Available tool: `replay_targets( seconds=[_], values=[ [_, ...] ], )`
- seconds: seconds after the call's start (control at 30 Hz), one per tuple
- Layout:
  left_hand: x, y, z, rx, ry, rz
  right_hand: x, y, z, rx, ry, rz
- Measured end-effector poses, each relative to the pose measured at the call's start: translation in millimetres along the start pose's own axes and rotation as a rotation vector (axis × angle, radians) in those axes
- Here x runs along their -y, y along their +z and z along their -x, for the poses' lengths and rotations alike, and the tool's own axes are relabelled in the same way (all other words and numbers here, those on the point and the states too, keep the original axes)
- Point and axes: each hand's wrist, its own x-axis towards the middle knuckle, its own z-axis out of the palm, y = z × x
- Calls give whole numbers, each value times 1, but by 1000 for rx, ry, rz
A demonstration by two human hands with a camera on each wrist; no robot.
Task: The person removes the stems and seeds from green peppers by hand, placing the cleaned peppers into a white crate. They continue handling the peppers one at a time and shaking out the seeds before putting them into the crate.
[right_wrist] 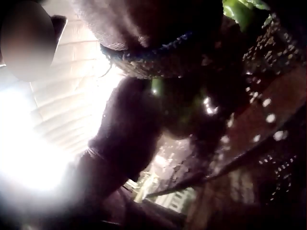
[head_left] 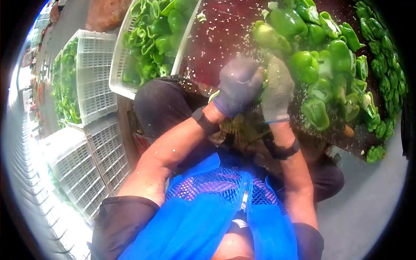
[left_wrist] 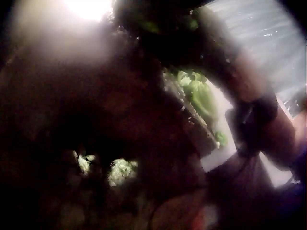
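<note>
Both hands are gloved and close together over the near edge of a dark red tabletop [head_left: 212, 47] in the head view. My left hand [head_left: 240, 84], in a purple-grey glove, is curled with its knuckles up. Beside it, my right hand [head_left: 277, 89] wears a dirty pale glove with a blue cuff edge. Both hands grip a green bell pepper [right_wrist: 180, 112], mostly hidden between them and dark in the right wrist view. Just right of the hands lie cut and whole green peppers [head_left: 305, 67]. The left wrist view is mostly dark.
A white crate [head_left: 115, 73] of green peppers stands left of the tabletop. More white plastic crates [head_left: 97, 58] are stacked farther left. Pale seeds are scattered over the tabletop. Rows of peppers [head_left: 381, 56] line the far right. The person's knees are under the hands.
</note>
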Motion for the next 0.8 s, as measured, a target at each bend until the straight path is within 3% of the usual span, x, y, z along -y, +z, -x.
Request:
replay_targets(
  seconds=[0.03, 0.13, 0.2, 0.23, 0.27, 0.37, 0.47, 0.53, 0.57, 0.63, 0.67, 0.73, 0.8],
  values=[
    [0, -1, 0, 21, 6, -10, -2, -2, -2, -16, -113, 143],
    [7, 2, -2, 46, 163, -181, 2, -7, -11, 74, -16, 158],
    [-6, -7, -7, 121, -10, -134, -15, -3, -18, 90, -129, 143],
    [-3, 0, -4, 22, 8, -41, -28, -3, -23, 78, -332, 264],
    [-7, 0, -6, 50, 16, -65, -38, -4, -26, 62, -537, 389],
    [-9, -5, -6, 159, 6, -162, -48, -5, -32, 100, -598, 464],
    [-3, 7, -1, 167, -37, -230, -31, -16, -25, 161, -133, 12],
    [-4, -5, 3, 246, 25, -234, -35, -13, -29, 167, -236, 6],
    [0, -9, -2, 432, -93, -134, -37, -13, -31, 170, -287, 4],
    [-14, -27, -20, 651, -203, -218, -14, -9, -21, 219, 96, -317],
    [-19, -28, -22, 612, -179, -173, -11, -16, -19, 286, 166, -273],
    [-35, -48, -37, 766, -300, -217, -9, -14, -12, 213, 0, -181],
    [-13, -39, -38, 634, -220, -228, -29, -17, -18, 234, -182, -102]
  ],
)
